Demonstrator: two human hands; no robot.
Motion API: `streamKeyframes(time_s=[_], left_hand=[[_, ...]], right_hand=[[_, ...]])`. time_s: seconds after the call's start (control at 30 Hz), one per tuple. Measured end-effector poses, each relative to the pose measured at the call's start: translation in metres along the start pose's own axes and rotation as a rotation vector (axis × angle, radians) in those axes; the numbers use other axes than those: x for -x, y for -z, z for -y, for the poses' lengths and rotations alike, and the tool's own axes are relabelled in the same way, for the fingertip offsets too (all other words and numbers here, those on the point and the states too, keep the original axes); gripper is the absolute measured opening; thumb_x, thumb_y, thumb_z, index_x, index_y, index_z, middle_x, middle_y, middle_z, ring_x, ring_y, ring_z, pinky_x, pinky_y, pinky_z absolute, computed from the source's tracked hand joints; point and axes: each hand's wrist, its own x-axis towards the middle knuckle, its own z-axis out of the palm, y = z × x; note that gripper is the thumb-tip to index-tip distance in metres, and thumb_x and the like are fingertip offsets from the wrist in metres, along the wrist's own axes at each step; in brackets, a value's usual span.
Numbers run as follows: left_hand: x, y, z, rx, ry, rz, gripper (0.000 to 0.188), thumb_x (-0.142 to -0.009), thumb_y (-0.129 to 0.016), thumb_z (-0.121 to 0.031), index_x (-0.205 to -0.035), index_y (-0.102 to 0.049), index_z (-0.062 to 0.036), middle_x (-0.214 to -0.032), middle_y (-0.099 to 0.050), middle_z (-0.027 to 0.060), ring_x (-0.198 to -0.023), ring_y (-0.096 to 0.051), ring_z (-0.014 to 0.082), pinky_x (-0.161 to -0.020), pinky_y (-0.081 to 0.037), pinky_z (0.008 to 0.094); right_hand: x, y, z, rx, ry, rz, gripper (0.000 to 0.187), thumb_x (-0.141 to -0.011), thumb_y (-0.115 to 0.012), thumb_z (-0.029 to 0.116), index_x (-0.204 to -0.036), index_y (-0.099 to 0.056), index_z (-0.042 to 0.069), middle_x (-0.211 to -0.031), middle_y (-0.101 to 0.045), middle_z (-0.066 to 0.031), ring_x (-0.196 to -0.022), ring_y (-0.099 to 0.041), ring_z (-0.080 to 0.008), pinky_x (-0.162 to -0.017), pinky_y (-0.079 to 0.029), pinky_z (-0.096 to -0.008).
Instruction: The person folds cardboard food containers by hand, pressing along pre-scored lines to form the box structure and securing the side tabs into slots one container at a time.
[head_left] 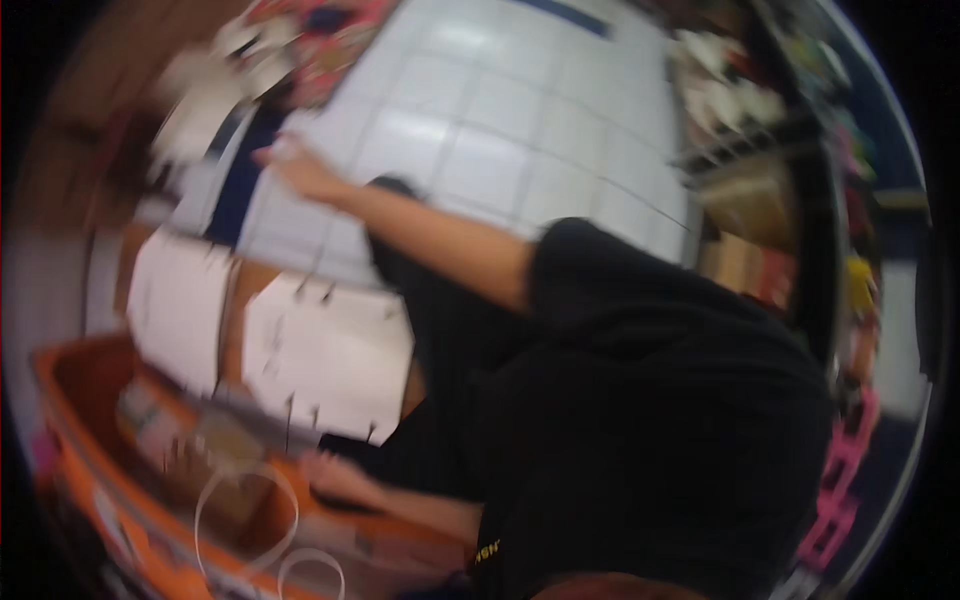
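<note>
My right arm stretches toward the upper left, and its blurred hand [303,172] is beside a dark blue strip [238,190] on the tiled floor. Whether anything is between its fingers cannot be made out. Lower down, my left hand [340,480] is at the near side of an orange bin [62,375], fingers loosely stretched out with nothing visible in them. Two white panels with cut corners lie side by side past the bin: one panel [180,310] farther left, the other panel [325,350] nearer my legs, with small dark marks along two edges.
Inside the bin are small packages [150,425] and a brown box [225,490]; thin white loops [297,500] cross its near part. White items [205,115] are piled at the upper left. Shelving with a cardboard box [738,262] and a pink chain [840,475] run along the right.
</note>
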Motion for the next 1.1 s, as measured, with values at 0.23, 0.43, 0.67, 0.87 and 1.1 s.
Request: streamKeyframes(time_s=[0.23,0.43,0.67,0.87,1.1], left_hand=[[0.049,-0.039,-0.054,0.171,0.213,0.196,0.069,-0.101,-0.061,-0.040,-0.145,-0.046,0.0113,-0.132,-0.060,0.0340,-0.128,-0.056,0.0485,-0.109,-0.044,0.0495],[0.083,-0.053,-0.054,0.053,0.052,0.015,0.089,-0.100,-0.063,-0.032,-0.150,-0.017,0.0262,-0.154,-0.030,0.0457,-0.149,-0.031,0.0521,-0.126,-0.025,0.0486],[0.080,-0.035,-0.085,0.119,0.069,-0.040,0.060,-0.097,-0.065,-0.020,-0.146,-0.043,0.0084,-0.145,-0.052,0.0320,-0.135,-0.052,0.0429,-0.114,-0.038,0.0520],[0.064,-0.042,-0.058,0.702,0.168,-0.104,0.043,-0.101,-0.065,-0.014,-0.137,-0.052,0.0064,-0.121,-0.070,0.0231,-0.112,-0.068,0.0288,-0.098,-0.051,0.0370],[0.055,-0.036,-0.040,1.102,0.244,-0.018,0.031,-0.107,-0.059,-0.011,-0.133,-0.053,0.0051,-0.123,-0.070,0.0158,-0.112,-0.065,0.0176,-0.098,-0.050,0.0307]], right_hand=[[0.202,-0.005,-0.117,0.836,-0.126,0.315,0.085,-0.096,-0.067,0.044,-0.155,-0.033,-0.007,-0.135,-0.051,-0.0348,-0.125,-0.053,-0.0499,-0.108,-0.045,-0.0556],[0.222,-0.020,-0.124,0.865,0.267,0.185,0.074,-0.090,-0.074,0.023,-0.151,-0.041,-0.004,-0.134,-0.054,-0.0278,-0.122,-0.054,-0.0444,-0.103,-0.047,-0.0530],[0.215,-0.011,-0.115,1.042,0.357,0.140,0.060,-0.089,-0.071,0.012,-0.146,-0.052,0.008,-0.125,-0.060,-0.0145,-0.114,-0.057,-0.0361,-0.093,-0.046,-0.0523],[0.214,-0.015,-0.123,0.900,0.219,0.177,0.068,-0.088,-0.072,0.018,-0.148,-0.046,0.000,-0.131,-0.055,-0.0230,-0.118,-0.054,-0.0421,-0.099,-0.047,-0.0527],[0.215,-0.023,-0.109,0.813,0.159,0.106,0.068,-0.085,-0.076,0.026,-0.145,-0.052,0.002,-0.135,-0.053,-0.0240,-0.123,-0.051,-0.0428,-0.102,-0.045,-0.0513]])
